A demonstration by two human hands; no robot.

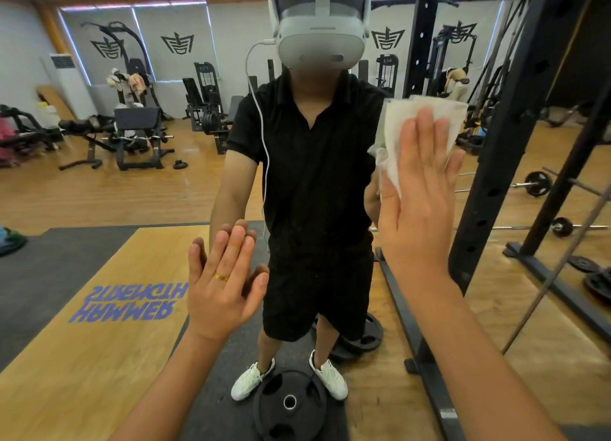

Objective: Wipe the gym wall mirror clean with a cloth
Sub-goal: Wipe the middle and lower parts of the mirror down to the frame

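Note:
The wall mirror fills the head view and reflects the gym and a person in black clothes with a white headset. My right hand lies flat with straight fingers and presses a white cloth against the glass at the upper right. The cloth sticks out above and to the left of my fingers. My left hand, a gold ring on one finger, rests flat on the mirror lower down, fingers spread, holding nothing.
A black weight plate lies on the floor at the mirror's foot. A black rack upright stands at the right, with barbells on the floor beyond. Benches and machines show in the reflection at the left.

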